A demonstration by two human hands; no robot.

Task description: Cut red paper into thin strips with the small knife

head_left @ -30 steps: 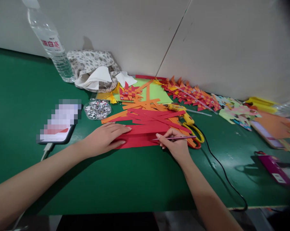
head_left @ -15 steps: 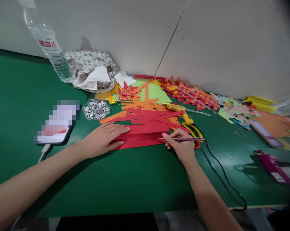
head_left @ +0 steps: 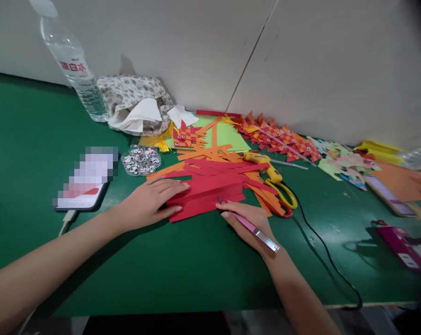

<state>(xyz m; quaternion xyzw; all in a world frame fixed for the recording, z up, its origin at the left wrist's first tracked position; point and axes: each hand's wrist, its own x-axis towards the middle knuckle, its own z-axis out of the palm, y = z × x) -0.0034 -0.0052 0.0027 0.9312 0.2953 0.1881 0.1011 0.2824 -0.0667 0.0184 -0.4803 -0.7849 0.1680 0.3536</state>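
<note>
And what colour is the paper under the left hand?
The paper is red, best seen in the head view.

Along the back edge of the counter (head_left: 154, 274), where it meets a pale wall (head_left: 182, 46), we find a clear water bottle (head_left: 69, 65) with red lettering and, just beside it, a patterned fabric pouch (head_left: 133, 86) with white tissue (head_left: 145, 112) emerging. Between back and front edges we note a phone (head_left: 91, 179) joined to a white cable (head_left: 64, 224). Toward the right we see a second phone (head_left: 388, 196) and, nearer the front edge, a purple box (head_left: 398, 244).
</note>
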